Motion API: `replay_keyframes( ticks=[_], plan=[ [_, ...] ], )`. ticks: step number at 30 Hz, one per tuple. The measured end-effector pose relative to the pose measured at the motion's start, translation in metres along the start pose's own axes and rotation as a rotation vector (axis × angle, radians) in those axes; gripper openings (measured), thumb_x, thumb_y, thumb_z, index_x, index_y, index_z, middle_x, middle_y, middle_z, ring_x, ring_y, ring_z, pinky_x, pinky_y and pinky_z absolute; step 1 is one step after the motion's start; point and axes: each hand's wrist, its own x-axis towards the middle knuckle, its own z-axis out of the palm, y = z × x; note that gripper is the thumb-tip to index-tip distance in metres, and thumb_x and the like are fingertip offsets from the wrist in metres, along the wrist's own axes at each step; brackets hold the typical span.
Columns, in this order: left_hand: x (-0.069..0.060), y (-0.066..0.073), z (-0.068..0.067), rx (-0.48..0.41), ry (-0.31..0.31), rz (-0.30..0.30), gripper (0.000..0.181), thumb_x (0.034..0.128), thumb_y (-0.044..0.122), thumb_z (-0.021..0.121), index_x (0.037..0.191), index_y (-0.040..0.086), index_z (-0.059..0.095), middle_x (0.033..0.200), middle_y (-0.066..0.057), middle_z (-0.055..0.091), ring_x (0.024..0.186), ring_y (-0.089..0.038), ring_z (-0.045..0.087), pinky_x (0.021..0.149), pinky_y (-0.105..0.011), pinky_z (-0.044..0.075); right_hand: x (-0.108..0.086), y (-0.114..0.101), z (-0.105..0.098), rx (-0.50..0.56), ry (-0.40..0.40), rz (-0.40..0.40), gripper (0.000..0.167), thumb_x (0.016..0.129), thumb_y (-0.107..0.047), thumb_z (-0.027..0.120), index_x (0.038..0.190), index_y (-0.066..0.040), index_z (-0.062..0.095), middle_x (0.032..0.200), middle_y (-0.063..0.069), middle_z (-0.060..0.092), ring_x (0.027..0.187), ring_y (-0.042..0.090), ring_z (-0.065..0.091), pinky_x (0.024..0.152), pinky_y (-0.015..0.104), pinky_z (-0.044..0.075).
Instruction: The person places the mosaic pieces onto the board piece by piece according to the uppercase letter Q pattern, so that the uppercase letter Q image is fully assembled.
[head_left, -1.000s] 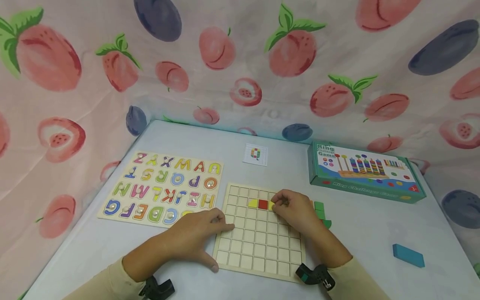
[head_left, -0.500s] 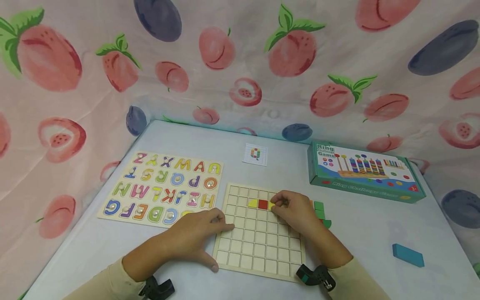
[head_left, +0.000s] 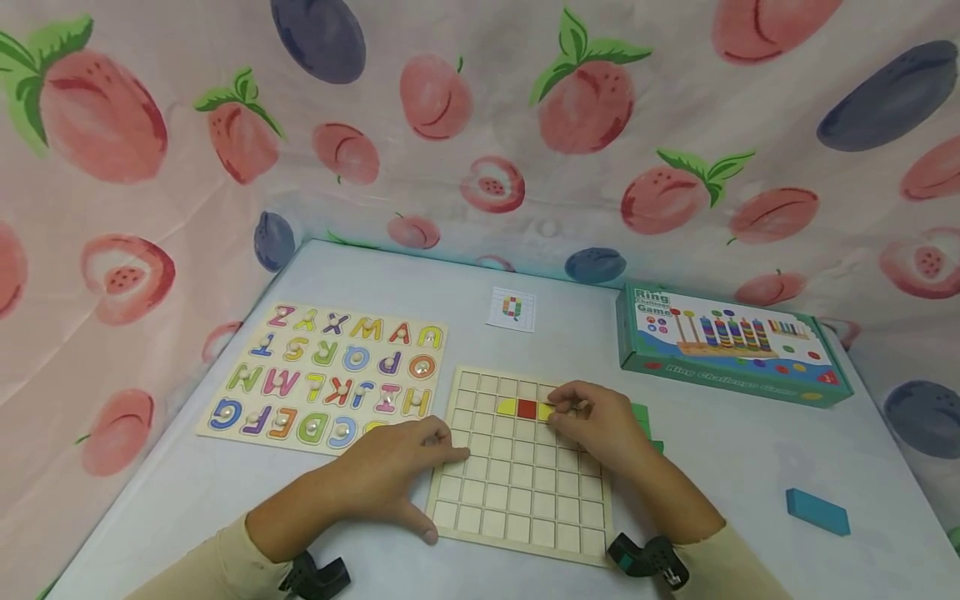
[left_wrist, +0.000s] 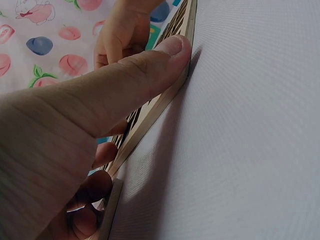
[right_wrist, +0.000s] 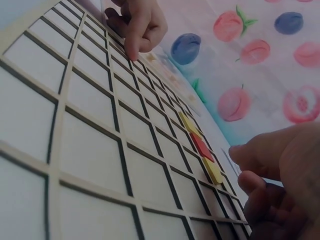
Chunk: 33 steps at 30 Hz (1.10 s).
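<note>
Grid board (head_left: 521, 504) lies flat before person, between 2 hands. Left hand (head_left: 393, 467) is spread at left edge of board, thumb touching rim. In upper part of grid, 3 pieces sit in 1 row: red square (head_left: 527, 409) between 2 yellow pieces (head_left: 507, 407). Right hand (head_left: 596, 421) is just beside right yellow piece; its fingers are bent, thumb stands apart from them. Green pieces (head_left: 641, 415) partly hidden behind this hand. Alphabet board (head_left: 252, 400) lies at left, small card (head_left: 512, 309) behind grid board.
</note>
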Motion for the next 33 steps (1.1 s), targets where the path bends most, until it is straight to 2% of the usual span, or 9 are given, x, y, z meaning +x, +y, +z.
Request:
replay_keyframes(
  ticks=[7, 17, 24, 33],
  plan=[
    [0.000, 0.001, 0.000, 0.002, -0.003, -0.001, 0.101, 0.0637, 0.070, 0.093, 0.151, 0.029, 0.063, 0.128, 0.012, 0.053, 0.102, -0.007, 0.053, 0.087, -0.030, 0.050, -0.005, 0.005, -0.016, -0.008, 0.006, 0.007, 0.025, 0.095, -0.020, 0.080, 0.119, -0.014, 0.077, 0.104, 0.002, 0.071, 0.083, 0.023, 0.059, 0.065, 0.031, 0.050],
    [0.000, 0.002, -0.001, 0.000, -0.012, -0.010, 0.101, 0.0636, 0.069, 0.094, 0.151, 0.029, 0.063, 0.128, 0.012, 0.053, 0.101, -0.007, 0.052, 0.086, -0.030, 0.050, -0.013, 0.021, -0.036, -0.028, 0.044, 0.001, 0.028, 0.098, -0.023, 0.079, 0.123, -0.010, 0.076, 0.101, 0.005, 0.068, 0.084, 0.023, 0.056, 0.064, 0.029, 0.048],
    [0.000, 0.001, 0.000, 0.015, -0.009, -0.001, 0.101, 0.0635, 0.072, 0.092, 0.151, 0.029, 0.063, 0.128, 0.011, 0.053, 0.102, -0.007, 0.053, 0.088, -0.030, 0.050, -0.016, 0.031, -0.053, -0.004, 0.058, 0.061, 0.030, 0.100, -0.025, 0.076, 0.127, -0.012, 0.074, 0.109, 0.008, 0.069, 0.071, 0.022, 0.057, 0.052, 0.031, 0.045],
    [0.001, 0.000, 0.000, 0.017, -0.008, 0.000, 0.101, 0.0640, 0.072, 0.092, 0.151, 0.029, 0.063, 0.128, 0.011, 0.053, 0.102, -0.007, 0.052, 0.087, -0.030, 0.050, -0.018, 0.049, -0.069, -0.065, 0.107, 0.097, 0.033, 0.102, -0.028, 0.075, 0.131, -0.011, 0.073, 0.120, 0.012, 0.069, 0.081, 0.025, 0.057, 0.062, 0.030, 0.048]
  ],
)
